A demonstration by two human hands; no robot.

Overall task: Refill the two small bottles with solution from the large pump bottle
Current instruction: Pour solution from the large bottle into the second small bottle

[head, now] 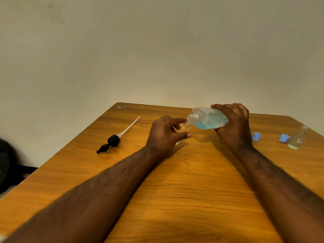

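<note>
**First pour underway, second bottle waiting**

All of this is on the wooden table (175,190). The large bottle (208,118) is in the air over the far middle, tipped on its side. Its long axis is nearly level, running right to left, with the open threaded mouth pointing left and a touch down. The blue solution is pooled along the lower side.

My right hand (233,123) is wrapped round its base end. My left hand (164,134) has its fingers and thumb curled round the first small bottle (184,126), with the neck right at the big mouth. I can't tell the fill level because my hand hides it.

The pump head (114,140) lies well off to the left. The other small bottle (297,139) stands uncapped at far right and looks nearly empty. One blue cap (284,138) is just beside it and the second blue cap (256,136) is nearer my right hand.

So I reckon the opening is done, one fill is going, and one fill plus capping is left.
</note>
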